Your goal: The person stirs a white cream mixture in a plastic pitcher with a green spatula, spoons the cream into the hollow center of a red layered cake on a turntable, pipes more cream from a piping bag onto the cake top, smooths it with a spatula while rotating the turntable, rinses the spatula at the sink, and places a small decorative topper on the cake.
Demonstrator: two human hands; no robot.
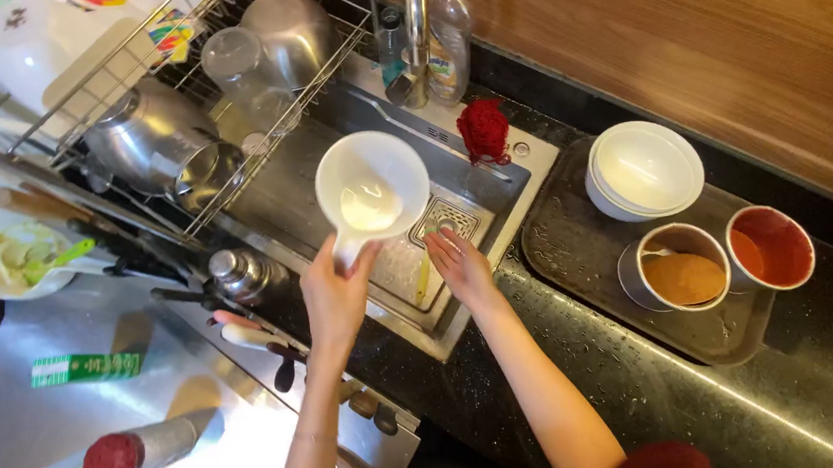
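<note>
At the far left of the worktop (12, 430) a small bowl (22, 260) holds pale mush and a green spoon, with a green carton (85, 368) lying below it and a steel cylinder with a red end (144, 450) resting on a white board. Above these, a wire dish rack (184, 104) carries steel pots, a clear glass and a steel bowl over the left part of the sink (463, 305). Over the sink's middle, the left hand (334, 296) is curled around the handle of a white scoop-shaped ladle (372, 188), which it holds up with the bowl facing the camera. Just beside it, the right hand (459, 265) reaches down into the sink near the square drain (443, 220), its fingers held together on what looks like a thin yellowish thing; I cannot tell what it is. A red scrubber (484, 130) sits on the sink's back edge below the tap. Further right, a dark tray (579, 250) bears stacked white bowls (644, 169) and two paper cups, one with brown sauce (681, 269), one reddish (771, 247).
</note>
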